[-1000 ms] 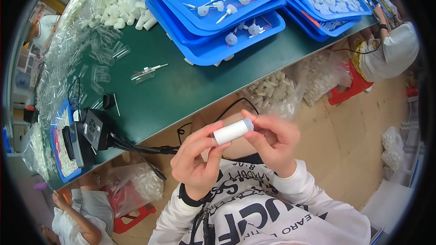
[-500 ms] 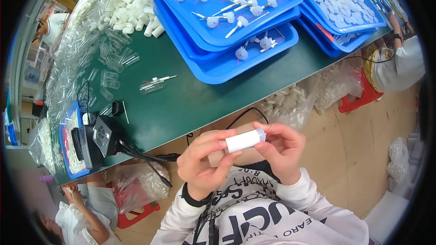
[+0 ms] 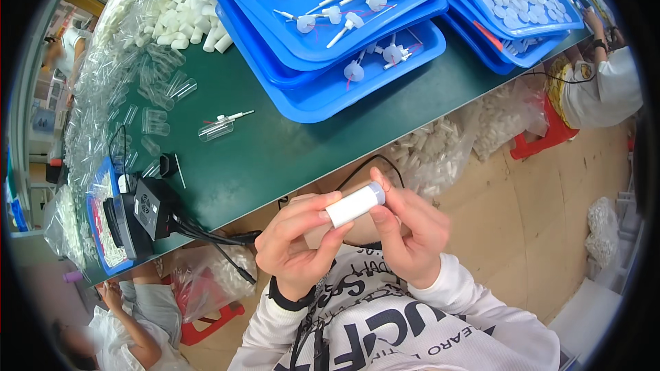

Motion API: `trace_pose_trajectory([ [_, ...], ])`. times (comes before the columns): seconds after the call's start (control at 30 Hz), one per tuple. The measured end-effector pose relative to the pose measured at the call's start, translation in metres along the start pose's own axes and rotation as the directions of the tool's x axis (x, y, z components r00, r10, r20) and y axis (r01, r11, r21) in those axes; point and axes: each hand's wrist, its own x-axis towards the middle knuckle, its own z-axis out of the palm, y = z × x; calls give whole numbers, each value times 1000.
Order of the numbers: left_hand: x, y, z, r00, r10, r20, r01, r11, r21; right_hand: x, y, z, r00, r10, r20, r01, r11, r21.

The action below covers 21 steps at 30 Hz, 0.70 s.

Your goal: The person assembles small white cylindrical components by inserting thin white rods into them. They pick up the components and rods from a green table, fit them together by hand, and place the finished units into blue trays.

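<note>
White cylinder (image 3: 353,207), just one, held in two hands (image 3: 292,242).

The cylinder (image 3: 355,207) is white, the table (image 3: 230,172) dark green, the trays (image 3: 309,111) bright blue.

The left hand (image 3: 292,244) holds a white cylinder (image 3: 352,209) by its left end; the right hand (image 3: 414,232) touches its translucent cap (image 3: 377,193). Ahead, the green bench (image 3: 230,178) carries stacked blue trays (image 3: 311,111) of white parts (image 3: 335,14), clear tubes (image 3: 157,122), white plugs (image 3: 180,17) and a black device (image 3: 152,207). People (image 3: 617,86) sit along its near side.
</note>
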Motion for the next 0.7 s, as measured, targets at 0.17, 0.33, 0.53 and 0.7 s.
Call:
trace_pose_trajectory([
  [0.17, -2, -9, 4, 997, 49, -58, -46, 998, 41, -5, 3, 0, 996, 91, 22, -92, 995, 42],
  [0.33, -3, -13, 8, 999, 19, -45, -19, 1000, -19, -8, 6, 1, 942, 331, 52, -311, 806, 503],
  [0.53, 13, 18, -8, 972, -121, 204, 86, 981, 171, 0, 22, -19, 856, 463, 231, -466, 497, 732],
  [0.7, 67, 75, -87, 856, -358, 372, 105, 827, 553, 19, 115, -79, 825, 542, 159, -563, 812, 153],
])
